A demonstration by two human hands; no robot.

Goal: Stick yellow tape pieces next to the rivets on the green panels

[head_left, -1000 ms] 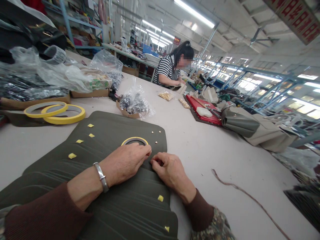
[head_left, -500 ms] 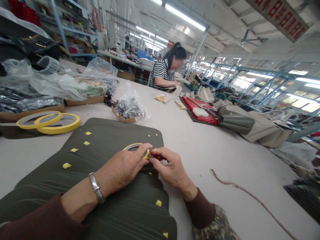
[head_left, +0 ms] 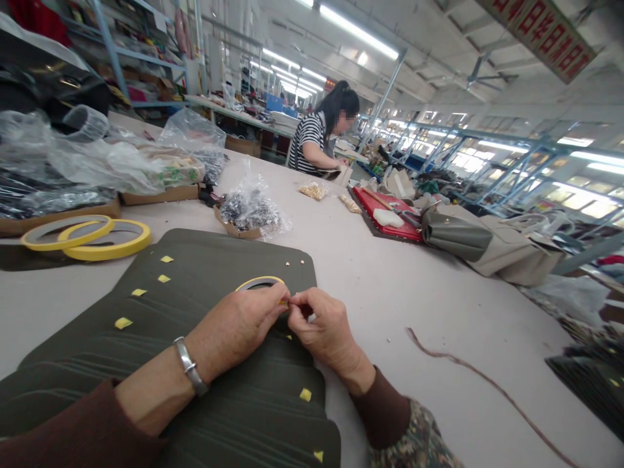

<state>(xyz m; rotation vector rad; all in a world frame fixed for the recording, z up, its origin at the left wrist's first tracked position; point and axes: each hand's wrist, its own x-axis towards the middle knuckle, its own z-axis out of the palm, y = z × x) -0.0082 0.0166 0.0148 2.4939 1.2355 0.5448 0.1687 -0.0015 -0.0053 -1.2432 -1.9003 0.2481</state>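
My left hand [head_left: 238,328] is closed around a roll of yellow tape [head_left: 260,282], whose far rim shows above the fingers. Fingertips of my right hand [head_left: 322,328] pinch together at the roll's right edge, against the left thumb and forefinger. Whatever lies in that pinch is too small to make out. Beneath both hands spread dark olive-green panels [head_left: 205,260], overlapping in layers. Small yellow tape pieces [head_left: 139,292] are stuck on them along the left and right sides. Two small shiny studs [head_left: 295,262] show near the top right corner.
Two more yellow tape rolls [head_left: 141,240] lie at the left. Beyond the panels sits a bag of dark metallic parts [head_left: 248,211]. A brown cord [head_left: 468,361] lies at right, with a red board [head_left: 380,211] farther back. Across the table a person [head_left: 312,143] works.
My right fingers have closed in tighter against the left fingertips at the tape roll. The left hand now covers more of the roll's right side. The view has shifted slightly.
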